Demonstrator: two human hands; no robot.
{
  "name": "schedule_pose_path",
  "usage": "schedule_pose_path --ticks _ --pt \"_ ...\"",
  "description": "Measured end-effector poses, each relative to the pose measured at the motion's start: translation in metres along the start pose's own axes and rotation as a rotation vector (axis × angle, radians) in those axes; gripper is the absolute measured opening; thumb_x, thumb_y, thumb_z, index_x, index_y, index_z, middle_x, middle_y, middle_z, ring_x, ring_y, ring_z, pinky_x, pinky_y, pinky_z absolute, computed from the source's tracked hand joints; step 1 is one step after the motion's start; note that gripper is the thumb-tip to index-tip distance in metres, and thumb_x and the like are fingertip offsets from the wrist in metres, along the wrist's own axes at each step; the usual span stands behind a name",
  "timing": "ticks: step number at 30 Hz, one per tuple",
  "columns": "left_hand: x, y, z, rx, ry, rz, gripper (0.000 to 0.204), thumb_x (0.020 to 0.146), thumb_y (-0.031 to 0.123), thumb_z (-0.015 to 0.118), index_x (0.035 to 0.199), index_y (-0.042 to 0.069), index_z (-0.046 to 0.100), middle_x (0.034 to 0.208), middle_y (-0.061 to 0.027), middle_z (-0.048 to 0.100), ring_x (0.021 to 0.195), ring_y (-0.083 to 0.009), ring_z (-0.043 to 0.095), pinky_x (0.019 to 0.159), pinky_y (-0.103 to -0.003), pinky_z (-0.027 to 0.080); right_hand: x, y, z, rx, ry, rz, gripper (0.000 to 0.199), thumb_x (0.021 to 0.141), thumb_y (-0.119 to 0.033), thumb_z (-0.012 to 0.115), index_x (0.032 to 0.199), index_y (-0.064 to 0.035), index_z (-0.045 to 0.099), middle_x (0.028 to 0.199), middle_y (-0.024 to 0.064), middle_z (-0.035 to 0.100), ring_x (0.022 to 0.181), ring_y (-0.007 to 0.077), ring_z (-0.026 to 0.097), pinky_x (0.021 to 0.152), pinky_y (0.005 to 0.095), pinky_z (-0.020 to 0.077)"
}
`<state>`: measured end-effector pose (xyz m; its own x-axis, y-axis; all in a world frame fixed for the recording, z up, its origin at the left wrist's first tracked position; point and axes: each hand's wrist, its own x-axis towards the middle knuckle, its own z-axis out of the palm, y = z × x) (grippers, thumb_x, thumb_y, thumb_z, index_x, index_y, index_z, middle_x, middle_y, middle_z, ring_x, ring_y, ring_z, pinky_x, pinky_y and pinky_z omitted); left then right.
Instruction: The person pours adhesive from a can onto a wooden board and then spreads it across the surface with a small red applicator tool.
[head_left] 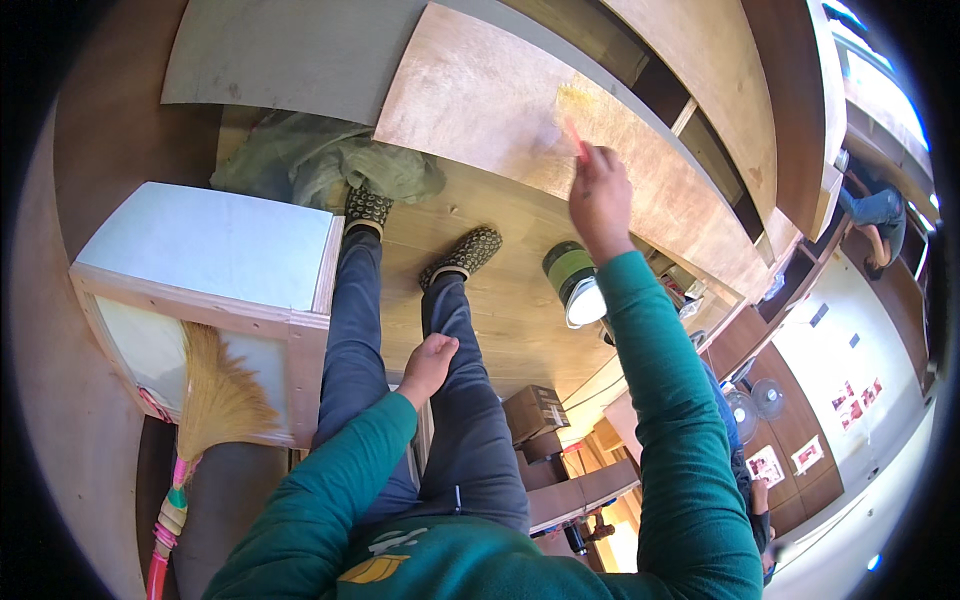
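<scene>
My right hand (pixel 603 190) is closed around a slim red-handled tool (pixel 573 138), blurred, so its exact kind is hard to make out. Its far end reaches a yellowish wet-looking patch (pixel 577 98) on a reddish-brown plywood board (pixel 470 75). My left hand (pixel 430 368) hangs over my thigh with its fingers curled in, and nothing shows in it. Below the board, near my right forearm, a dark can with a green band (pixel 569 266) stands on the floor, showing a white surface at its near end.
A grey sheet (pixel 290 60) adjoins the board, with crumpled plastic (pixel 320 160) under it. At left are a white-topped wooden box (pixel 215 240) and a straw broom (pixel 222 395). A cardboard box (pixel 535 412) sits behind me. Another person (pixel 876 225) bends at far right.
</scene>
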<state>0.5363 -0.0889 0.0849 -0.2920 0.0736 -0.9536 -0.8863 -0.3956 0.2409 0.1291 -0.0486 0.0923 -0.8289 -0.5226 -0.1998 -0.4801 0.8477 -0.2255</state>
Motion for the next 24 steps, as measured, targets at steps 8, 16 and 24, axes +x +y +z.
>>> schedule_pose_path --ticks 8,16,24 --pt "0.001 -0.002 0.0 -0.029 -0.008 0.037 0.04 0.101 0.039 0.061 0.105 0.0 0.067 0.096 -0.0143 0.073 0.093 -0.0258 0.07 0.085 -0.036 0.052 0.084 0.082 0.013 -0.06 -0.209 0.074 0.023 0.094 -0.017 0.056 0.098 0.0021 0.068 0.088 0.0147 0.069 0.079 0.0286 0.069 0.067 0.0407 0.0558" --pt "0.002 0.005 0.0 -0.026 -0.017 0.056 0.028 0.104 0.03 0.059 0.101 0.003 0.065 0.091 -0.0017 0.065 0.084 -0.0114 0.059 0.08 -0.028 0.05 0.133 -0.016 0.015 0.701 -0.153 0.554 0.025 0.092 -0.012 0.054 0.103 0.0041 0.07 0.091 0.0133 0.069 0.08 0.0262 0.07 0.073 0.0385 0.0574" --pt "0.001 0.012 -0.002 -0.013 0.002 0.037 0.032 0.103 0.033 0.059 0.102 0.002 0.066 0.091 -0.0066 0.068 0.086 -0.0176 0.064 0.081 -0.031 0.051 0.134 -0.067 0.017 0.701 -0.102 0.419 0.034 0.09 -0.02 0.052 0.098 0.0064 0.072 0.09 0.0294 0.072 0.082 0.0418 0.071 0.073 0.0448 0.054"
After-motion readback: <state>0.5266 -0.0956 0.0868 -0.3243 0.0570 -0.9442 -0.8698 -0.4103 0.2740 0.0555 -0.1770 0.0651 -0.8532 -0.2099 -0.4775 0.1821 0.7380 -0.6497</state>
